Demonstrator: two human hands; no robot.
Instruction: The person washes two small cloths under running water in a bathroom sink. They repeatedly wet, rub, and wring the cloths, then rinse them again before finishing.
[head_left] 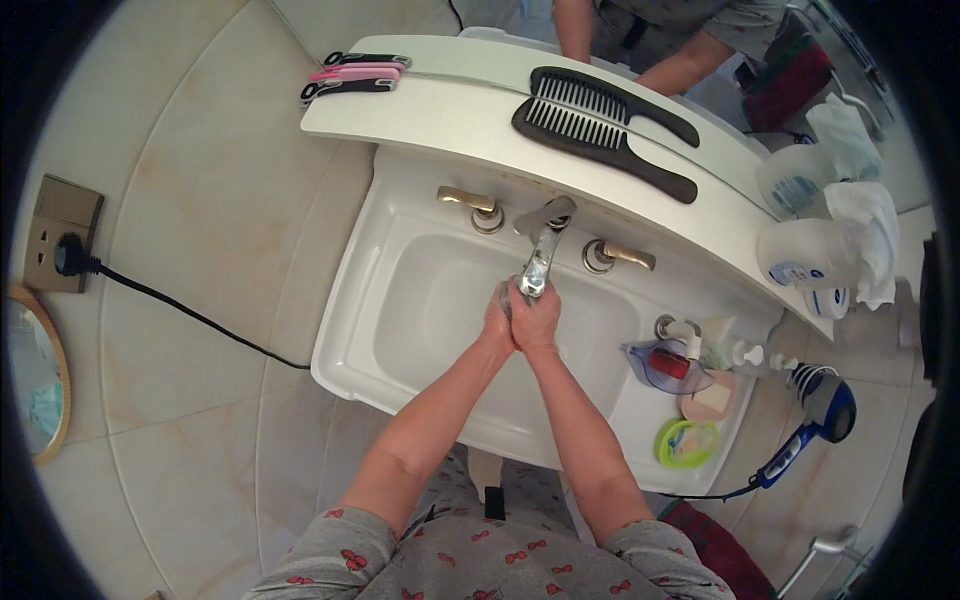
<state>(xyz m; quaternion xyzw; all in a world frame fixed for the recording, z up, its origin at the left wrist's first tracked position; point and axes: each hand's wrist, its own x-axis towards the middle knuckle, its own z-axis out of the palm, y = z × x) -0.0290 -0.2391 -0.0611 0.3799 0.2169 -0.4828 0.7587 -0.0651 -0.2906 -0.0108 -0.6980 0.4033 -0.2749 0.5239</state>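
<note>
My left hand and my right hand are held together over the white washbasin, right below the spout of the chrome faucet. Both hands look closed against each other. A small greyish patch shows between them, but I cannot make out what it is. The faucet's spout hides part of the fingers. A gold-coloured tap handle stands to the left of the faucet and another handle to its right. Neither hand touches these handles.
A white shelf behind the basin carries a black comb, mirrored behind it, and a white bottle. A red bar in a blue dish and a green bowl sit at right, near a blue hair dryer.
</note>
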